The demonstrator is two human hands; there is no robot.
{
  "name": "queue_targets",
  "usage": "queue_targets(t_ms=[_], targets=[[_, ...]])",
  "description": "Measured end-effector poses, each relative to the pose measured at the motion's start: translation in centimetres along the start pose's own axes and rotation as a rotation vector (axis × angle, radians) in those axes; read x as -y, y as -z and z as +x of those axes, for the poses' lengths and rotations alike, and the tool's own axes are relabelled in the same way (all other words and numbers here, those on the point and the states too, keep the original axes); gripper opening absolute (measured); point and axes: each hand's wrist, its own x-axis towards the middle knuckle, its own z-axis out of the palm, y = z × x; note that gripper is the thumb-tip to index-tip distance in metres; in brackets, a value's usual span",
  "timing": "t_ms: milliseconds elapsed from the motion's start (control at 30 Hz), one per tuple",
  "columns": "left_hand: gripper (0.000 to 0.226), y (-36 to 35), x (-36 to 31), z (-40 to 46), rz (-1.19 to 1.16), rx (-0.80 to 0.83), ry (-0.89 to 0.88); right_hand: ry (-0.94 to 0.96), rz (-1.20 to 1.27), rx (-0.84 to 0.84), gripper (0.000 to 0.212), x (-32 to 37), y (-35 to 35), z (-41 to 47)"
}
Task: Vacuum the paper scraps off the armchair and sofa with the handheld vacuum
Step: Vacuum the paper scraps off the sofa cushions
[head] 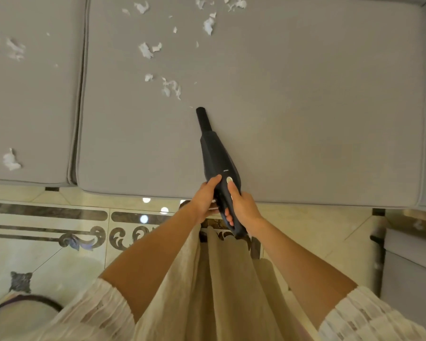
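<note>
One vacuum (214, 153), two hands (207, 200), two cushions (305, 119).

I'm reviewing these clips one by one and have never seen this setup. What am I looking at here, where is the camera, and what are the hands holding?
There is no machine: a camera worn on a person's head looks down at their own arms. Both hands grip a dark handheld vacuum; the left hand steadies its body, and the right hand holds the handle with the thumb near a light button. The nozzle points over a grey sofa cushion. Torn white paper scraps lie just ahead of the nozzle, with more further back and on the neighbouring cushion. A patterned tile floor lies below.
</note>
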Motion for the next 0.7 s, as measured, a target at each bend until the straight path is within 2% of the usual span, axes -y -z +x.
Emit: queue_targets(t_ms=[233, 433, 700], targets=[[0.053, 1.5, 0.7, 0.4, -0.040, -0.022, -0.011, -0.011, -0.048, -0.015, 0.063, 0.0, -1.6, 0.4], [0.050, 4.1, -4.1, 1.2, -0.020, -0.022, -0.090, 0.026, -0.082, 0.002, 0.068, 4.7, -3.8, 3.3], [0.038, 6.4, -10.3, 2.0, 0.007, -0.018, -0.129, 0.047, -0.119, -0.088, 0.067, 10.1, -6.2, 6.3]])
